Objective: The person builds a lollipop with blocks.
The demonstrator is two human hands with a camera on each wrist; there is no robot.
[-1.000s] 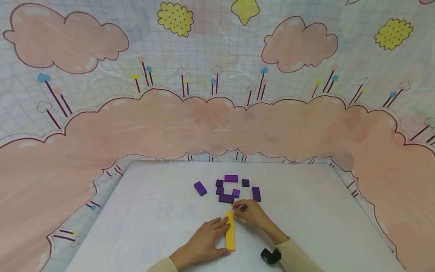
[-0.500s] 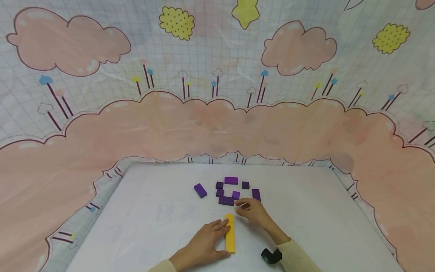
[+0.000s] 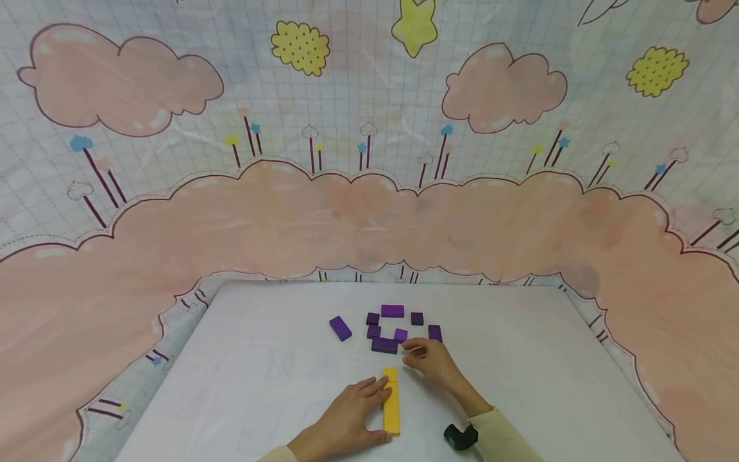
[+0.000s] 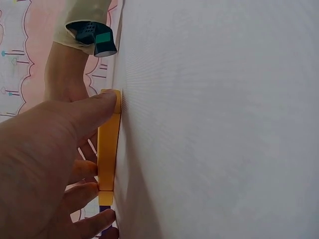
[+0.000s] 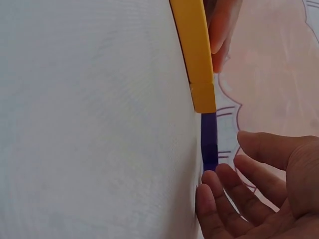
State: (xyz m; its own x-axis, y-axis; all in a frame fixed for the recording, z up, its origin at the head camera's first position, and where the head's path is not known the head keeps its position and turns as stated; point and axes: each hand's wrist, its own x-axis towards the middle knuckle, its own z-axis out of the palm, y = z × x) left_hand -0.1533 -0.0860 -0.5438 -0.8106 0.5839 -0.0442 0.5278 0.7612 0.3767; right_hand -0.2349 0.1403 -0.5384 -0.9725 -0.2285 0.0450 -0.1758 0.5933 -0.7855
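Yellow rectangular blocks [image 3: 392,414] aligned on white desk [image 3: 242,378]; left hand [image 3: 351,410] unclenched, touching them; right hand [image 3: 432,363] empty, near purple oblong block [image 3: 383,346].

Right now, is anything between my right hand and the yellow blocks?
Nothing visible: in the head view, only bare white tabletop separates your right hand from the yellow blocks. Your left hand touches them from the opposite side.

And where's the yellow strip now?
In the head view, the yellow strip lies low, just right of centre, touched by the left hand, with a purple block beyond its far end.
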